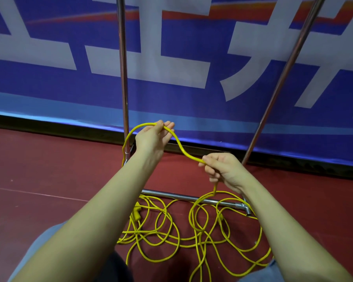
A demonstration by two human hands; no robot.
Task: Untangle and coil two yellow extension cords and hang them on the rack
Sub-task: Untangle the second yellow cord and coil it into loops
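I look down on a dark red floor (49,169), smooth and slightly glossy, with a thin pale line running across it at nine o'clock. Along the back stands a blue banner (192,98) with large white characters and a red band near twelve o'clock; a black strip edges its foot where it meets the floor.

The rack (123,78) is bare chrome tubing: one upright rises at twelve o'clock, a second leans up toward two o'clock, and a low base bar lies on the floor just past centre.

My left hand (151,139) is raised at about twelve o'clock, fingers curled loosely over a yellow cord (180,147), which arches over the fingertips. From there the cord dips in an S-curve to my right hand (220,169), at about two o'clock from centre, which pinches it between thumb and curled fingers. Below that hand the cord drops straight down to the floor.

The rest of the cords (171,237) lie in a loose tangle of overlapping loops on the floor at six o'clock, in front of the base bar and partly over it. A yellow plug (136,213) lies at the tangle's upper left. Another strand runs from my left hand down beside the near upright.

My knees in blue-grey cloth show at seven and five o'clock.
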